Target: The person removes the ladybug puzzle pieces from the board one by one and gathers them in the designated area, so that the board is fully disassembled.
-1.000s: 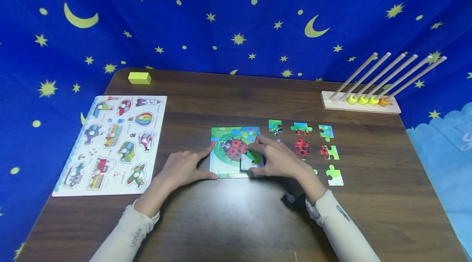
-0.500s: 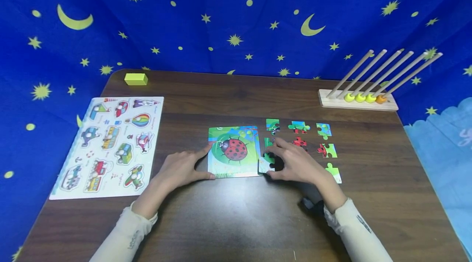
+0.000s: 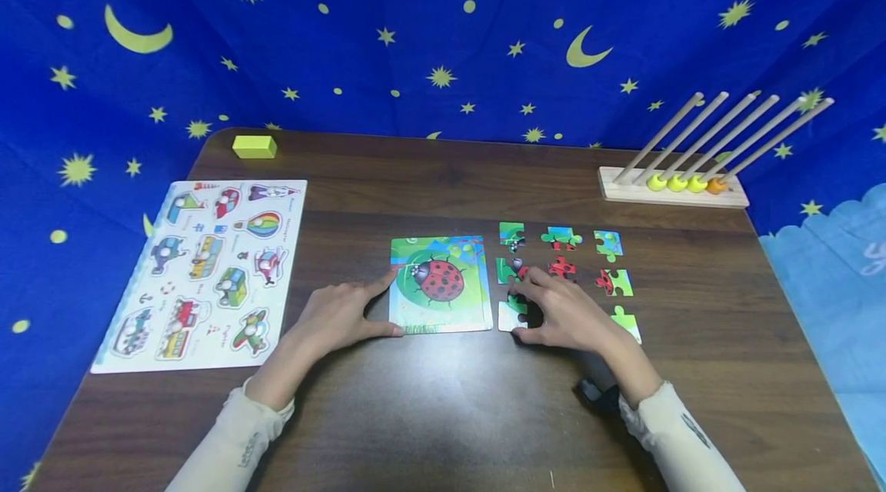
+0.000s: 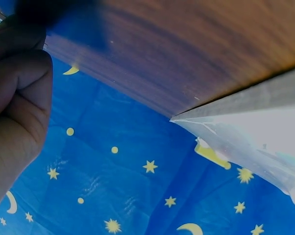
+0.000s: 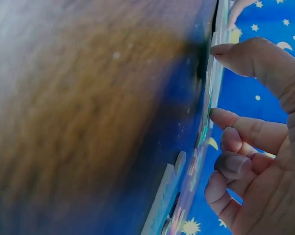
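Observation:
In the head view a square ladybug picture board [image 3: 440, 280] lies mid-table. My left hand [image 3: 339, 313] rests at its left side, index fingertip and thumb tip touching that edge; in the left wrist view the other fingers look curled. To the board's right, my right hand [image 3: 566, 313] pinches a white and green corner jigsaw piece [image 3: 510, 318] between thumb and index finger, flat at table level. Behind it lie a green jigsaw piece [image 3: 504, 271] and a blue-green jigsaw piece [image 3: 511, 232]. The right hand partly covers the pieces beneath it.
More jigsaw pieces, among them a red one [image 3: 561, 267] and a green corner one [image 3: 626, 323], lie in rows on the right. A vehicle picture board [image 3: 231, 211] is at left, a yellow block [image 3: 254, 147] at back left, a pegged bead stand [image 3: 674, 196] at back right.
My right hand has carried the corner jigsaw piece off the ladybug board, rightward, to the front of the left column of pieces. The left hand stays at the board's left edge.

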Tool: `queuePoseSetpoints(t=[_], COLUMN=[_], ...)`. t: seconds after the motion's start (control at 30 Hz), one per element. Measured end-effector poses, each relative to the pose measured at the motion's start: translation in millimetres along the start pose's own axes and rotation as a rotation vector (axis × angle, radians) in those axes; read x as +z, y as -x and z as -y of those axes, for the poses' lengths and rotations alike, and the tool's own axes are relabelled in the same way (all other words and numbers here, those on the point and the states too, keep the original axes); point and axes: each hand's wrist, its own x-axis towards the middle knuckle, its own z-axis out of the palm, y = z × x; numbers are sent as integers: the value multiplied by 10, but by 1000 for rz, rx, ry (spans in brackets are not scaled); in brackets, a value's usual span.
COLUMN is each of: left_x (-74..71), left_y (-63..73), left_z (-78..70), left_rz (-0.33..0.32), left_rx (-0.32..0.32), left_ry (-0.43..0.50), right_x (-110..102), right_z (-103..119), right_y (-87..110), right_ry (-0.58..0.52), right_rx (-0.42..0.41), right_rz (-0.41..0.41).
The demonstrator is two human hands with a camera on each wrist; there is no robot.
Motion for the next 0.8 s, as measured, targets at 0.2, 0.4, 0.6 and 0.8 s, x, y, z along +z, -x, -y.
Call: queuePoseSetpoints(t=[0.2,0.4,0.6,0.8], left_x=[-1,-7,8,22], left_y=[7,1,-13,-12], left_z=[13,23,19,19], left_rz=[3,8,13,2], left_rx=[-2,-6,0,20], left_ry=[7,-3,-18,-29], right_x=[12,22,35,-19], right_z=[15,1,-14,8], right_y=[-11,-21,-9,0], right_ry=[8,-1,-10,-60], right_rx=[24,16,22,53], right_rz=[30,34,39,24])
